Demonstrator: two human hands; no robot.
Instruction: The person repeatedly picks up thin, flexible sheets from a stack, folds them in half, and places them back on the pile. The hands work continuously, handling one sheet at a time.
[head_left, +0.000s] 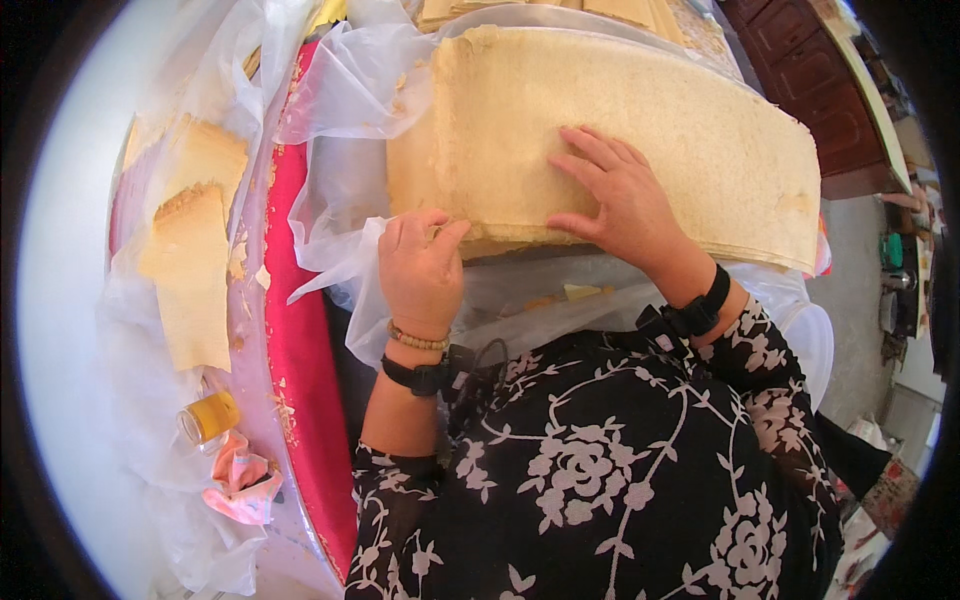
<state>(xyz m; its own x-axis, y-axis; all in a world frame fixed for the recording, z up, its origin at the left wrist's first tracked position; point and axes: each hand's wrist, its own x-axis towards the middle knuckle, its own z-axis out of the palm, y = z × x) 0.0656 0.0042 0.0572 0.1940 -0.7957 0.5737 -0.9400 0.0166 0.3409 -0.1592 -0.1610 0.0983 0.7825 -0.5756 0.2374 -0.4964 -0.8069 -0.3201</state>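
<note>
A broad stack of thin, brittle-looking tan sheets (697, 142) lies before me, its layers showing along the near edge. At its near left corner, my left hand (421, 262) has thumb and fingers closed together on a sheet edge; how many layers are between them is hidden. My right hand (619, 187) rests palm down on the top sheet, fingers spread, with its thumb by the near edge. Clear plastic sheeting (360, 97) lies under and around the stack and bunches beside my left wrist.
To the left, a red cloth strip (296, 315) carries scattered flakes. Beyond it are loose tan pieces (191, 277), a glass jar of yellow liquid (208, 417) and a pink cloth (240, 484). More sheets (630, 13) lie behind. A dark wooden cabinet (814, 82) stands at right.
</note>
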